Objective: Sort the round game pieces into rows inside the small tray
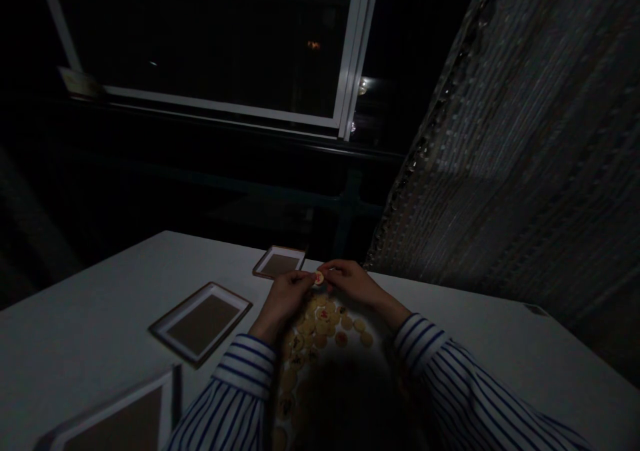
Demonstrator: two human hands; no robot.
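Between the fingertips of both hands is a round xiangqi piece (pixel 319 278) with a red character on its face. My left hand (pixel 284 299) pinches it from the left, and my right hand (pixel 353 283) grips its right side. Below them, many pale wooden xiangqi pieces (pixel 321 326) lie heaped and scattered on the white table, some showing red or black characters, others showing plain faces. A dark shadow covers the nearest part of the spread, so the pieces there are hard to make out.
Three shallow framed trays, the far tray (pixel 259 270), the middle tray (pixel 165 331) and the near tray (pixel 173 398), lie along the left of the white table (pixel 115 284). Behind are a white-framed window (pixel 345 58) and, at right, a beaded curtain (pixel 490 171). A small label sits at the right edge.
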